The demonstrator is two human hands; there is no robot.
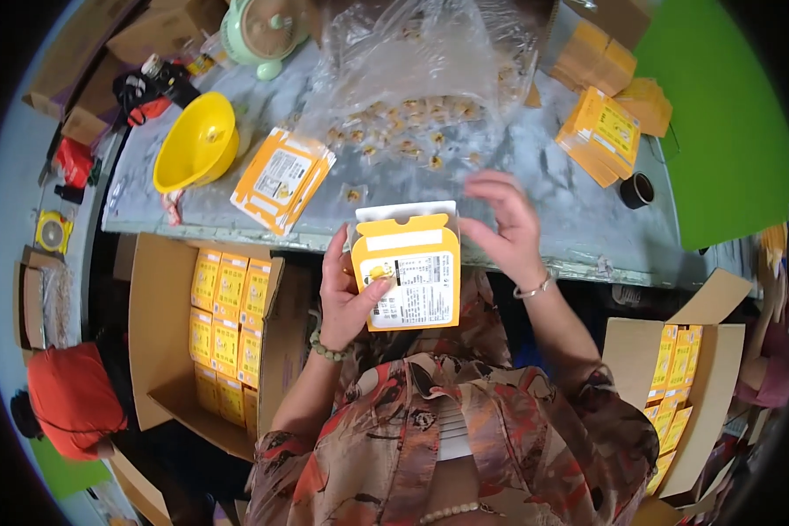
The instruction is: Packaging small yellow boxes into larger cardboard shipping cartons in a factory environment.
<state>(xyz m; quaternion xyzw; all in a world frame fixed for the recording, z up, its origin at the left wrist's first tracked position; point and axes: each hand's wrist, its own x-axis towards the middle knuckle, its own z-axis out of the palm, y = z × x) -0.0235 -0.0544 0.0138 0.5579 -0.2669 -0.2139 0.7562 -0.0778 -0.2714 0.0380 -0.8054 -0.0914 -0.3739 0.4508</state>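
My left hand (345,294) grips a small yellow and white cardboard box (409,276) by its left side, thumb across the printed face. The box's top flaps stand up, one white and one yellow with a notch. Just right of the box, my right hand (502,223) is raised with fingers apart, holding nothing I can see. Small clear-wrapped pieces (403,123) lie spread on the table beyond, partly under a big clear plastic bag (421,53). A single wrapped piece (352,194) lies nearer, above the box.
Flat yellow cartons (282,180) are stacked left of centre, beside a yellow bowl (197,145). More flat cartons (600,136) lie at the right, near a dark round cup (636,189). Big cardboard boxes (162,333) with filled yellow boxes flank me. A green fan (263,35) stands far back.
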